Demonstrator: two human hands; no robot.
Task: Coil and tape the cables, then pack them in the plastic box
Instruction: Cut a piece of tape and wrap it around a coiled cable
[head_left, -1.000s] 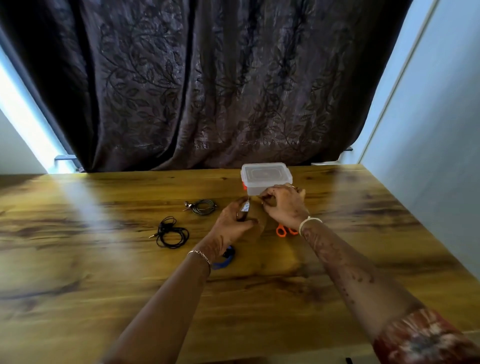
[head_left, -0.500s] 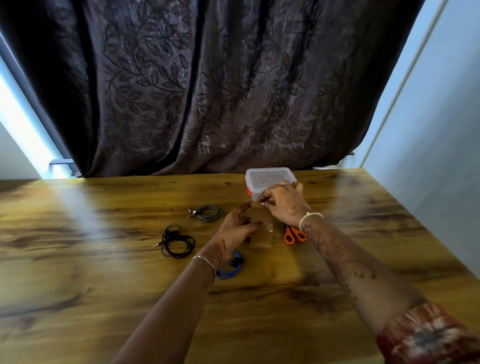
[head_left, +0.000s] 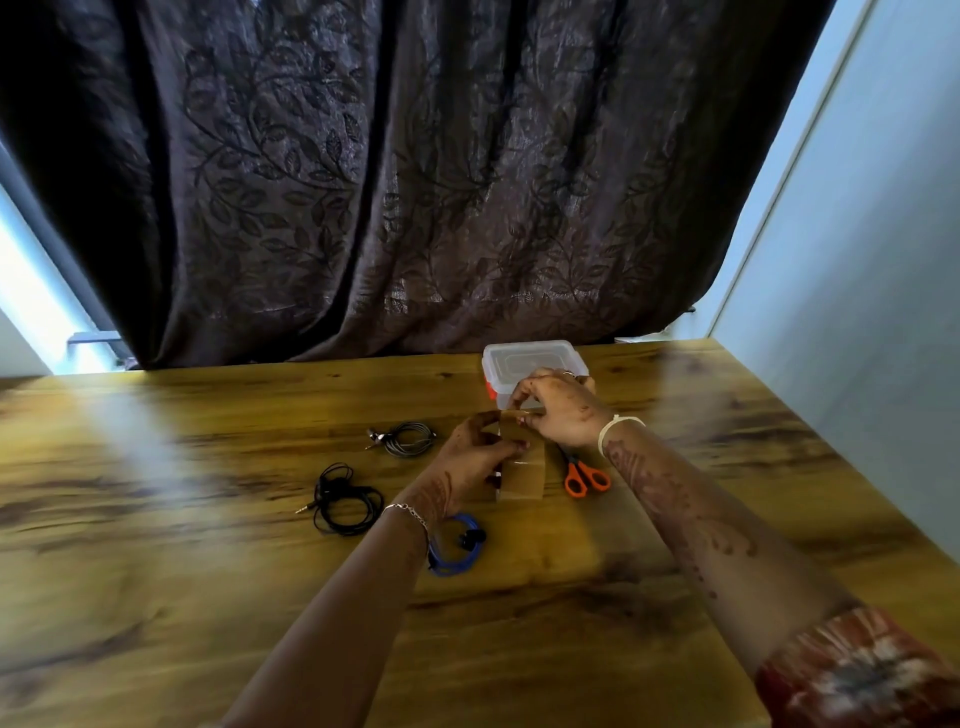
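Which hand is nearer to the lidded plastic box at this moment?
Right. The right hand, pinching the brown tape, overlaps the near side of the plastic box in this view. The left hand holds the tape closer to the person, left of the box.

The plastic box (head_left: 530, 364) stands on the table (head_left: 156, 571) near its far edge, the curtain (head_left: 415, 182) just behind it. In front of the box sits the tape roll (head_left: 522, 480), held by the left hand (head_left: 467, 462). The right hand (head_left: 558, 410) pinches the tape end (head_left: 511, 415) just before the box. The scissors (head_left: 584, 475) lie in front of the box, slightly right. 3 coils lie in front and left of the box: the far cable (head_left: 410, 439), the middle cable (head_left: 345, 499) further left, and the near cable (head_left: 452, 551).
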